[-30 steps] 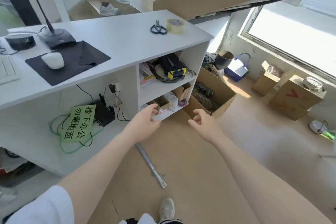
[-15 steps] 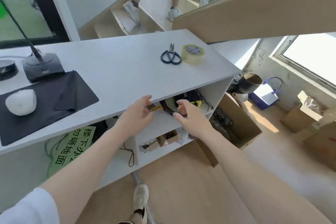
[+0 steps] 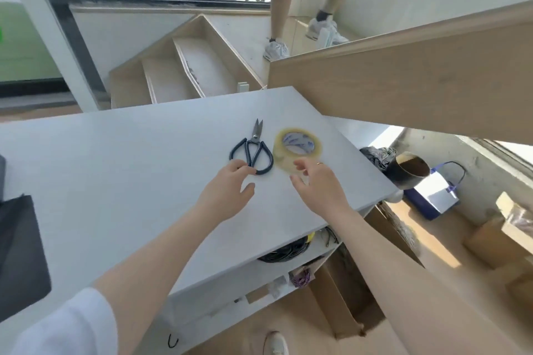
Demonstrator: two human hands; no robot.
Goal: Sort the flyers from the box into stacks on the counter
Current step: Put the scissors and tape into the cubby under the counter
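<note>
Both of my hands are over the white counter [image 3: 121, 181]. My left hand [image 3: 227, 190] reaches to the black-handled scissors [image 3: 253, 150], its fingertips touching the near handle loop. My right hand [image 3: 317, 187] hovers with spread fingers just in front of the clear tape roll [image 3: 297, 147], its fingertips at the roll's near edge. An open cardboard box [image 3: 340, 305] stands on the floor at the counter's right end, partly hidden by my right forearm. No flyers are visible.
Shelves under the counter hold a coil of cables [image 3: 285, 253] and small items. A black mat [image 3: 20, 253] lies at the counter's left. A dark pot [image 3: 406, 170], a blue bag [image 3: 432, 196] and more boxes [image 3: 496, 239] stand on the floor right. A person stands on the stairs [image 3: 291, 8] behind.
My view rose from the shelves to the counter top. Both hands moved up from the shelf opening onto the counter, to the scissors and the tape roll.
</note>
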